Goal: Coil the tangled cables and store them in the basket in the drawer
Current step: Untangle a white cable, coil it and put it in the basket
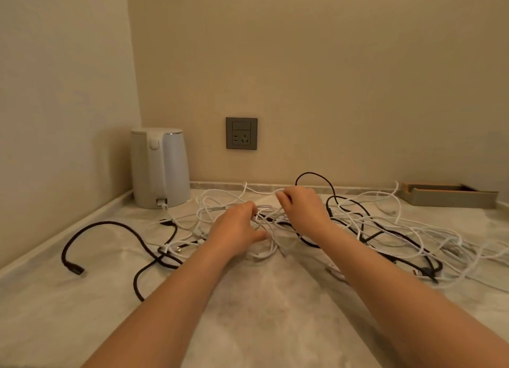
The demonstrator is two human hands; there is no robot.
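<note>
CABLE TANGLE ON TABLE – HANDS ENGAGED

1. Far left: black cable point(104, 223) lies on the table point(261, 312) in an open arc. Its plug end rests on the surface nr the left edge. The other end runs right, under the white strands.
2. Left rear corner: pale kettle point(159, 169), upright, against the wall. A white lead is plugged in at its base.
3. Wall, right of kettle: grey socket point(241, 133), nothing plugged in.
4. Centre: white cables point(264, 254) lie spread on the table in a loose knot, approx. from the kettle to the right edge of view.
5. Left hand point(237, 230): palm down in the middle of the knot, fingers curled round several white strands, thumb out to the right.
6. Right hand point(301, 205): just beside the left hand, slightly further back and raised. Fingertips pinch one white strand, lifted off the table.
7. Hands are close together but not touching.
8. Right of hands: second black cable point(315, 173) loops up behind the right hand, then runs through the white strands toward the right front.
9. Far right rear: shallow brown tray point(449, 199) at the wall, apart from the cables. Contents: cannot tell.
</note>
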